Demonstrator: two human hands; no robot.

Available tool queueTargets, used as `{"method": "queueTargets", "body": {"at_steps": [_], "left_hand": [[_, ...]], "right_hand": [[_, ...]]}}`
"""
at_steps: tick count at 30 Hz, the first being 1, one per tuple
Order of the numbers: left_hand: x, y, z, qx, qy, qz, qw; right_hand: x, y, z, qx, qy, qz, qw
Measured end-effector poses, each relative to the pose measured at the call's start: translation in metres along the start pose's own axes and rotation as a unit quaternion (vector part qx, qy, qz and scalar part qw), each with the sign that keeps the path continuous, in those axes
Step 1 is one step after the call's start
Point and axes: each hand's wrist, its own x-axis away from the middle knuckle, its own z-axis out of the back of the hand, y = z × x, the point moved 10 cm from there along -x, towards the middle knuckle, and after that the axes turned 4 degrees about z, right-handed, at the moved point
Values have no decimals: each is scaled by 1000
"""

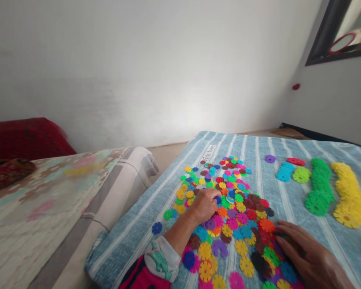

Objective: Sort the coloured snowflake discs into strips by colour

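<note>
A pile of colourful plastic snowflake discs (242,218) with notched rims lies spread on a blue striped cloth (144,224). My left hand (205,205) reaches into the middle of the pile with its fingers curled together. A dark blue disc (218,200) shows at its fingertips; whether it is gripped cannot be made out. At the pile's right edge, my right hand (309,253) rests low with its fingers stretched towards the red and orange discs. The gap between its thumb and fingers is dark, and I see no disc clearly held there.
Right of the pile lie overlapping rows of green discs (319,186) and yellow discs (349,196). Nearby are small groups: blue discs (285,171), lime discs (301,175), red discs (296,161) and a purple disc (270,159). A patterned bedcover (63,200) lies left, beyond a gap.
</note>
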Motion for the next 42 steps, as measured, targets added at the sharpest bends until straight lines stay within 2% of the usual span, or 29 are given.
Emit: {"method": "queueTargets", "body": {"at_steps": [9, 14, 16, 19, 22, 25, 29, 32, 34, 42], "left_hand": [[8, 18, -17, 57, -72, 7, 996], [9, 22, -20, 65, -81, 1, 995], [7, 22, -15, 44, -56, -9, 997], [3, 14, 1, -26, 21, -3, 999], [0, -2, 21, -118, 88, 44, 988], [0, -16, 36, -207, 107, 93, 968], [0, -36, 40, -293, 75, 164, 939], [5, -53, 32, -300, 17, 236, 924], [8, -56, 23, -288, -20, 251, 924], [13, -18, -8, -239, -106, 176, 949]], "right_hand": [[-1, -3, -4, -2, -20, 31, 999], [2, 1, -6, 13, -23, 44, 999], [2, 0, -6, 20, -28, 51, 998], [1, -5, -5, 33, -36, 66, 997], [1, -9, -3, 47, -30, 86, 995], [2, -9, -4, 62, -29, 94, 993], [2, -10, -5, 73, -30, 106, 991], [1, -12, -4, 74, -25, 115, 990], [1, -12, -4, 71, -26, 113, 991], [3, -6, -7, 64, -37, 99, 992]]}}
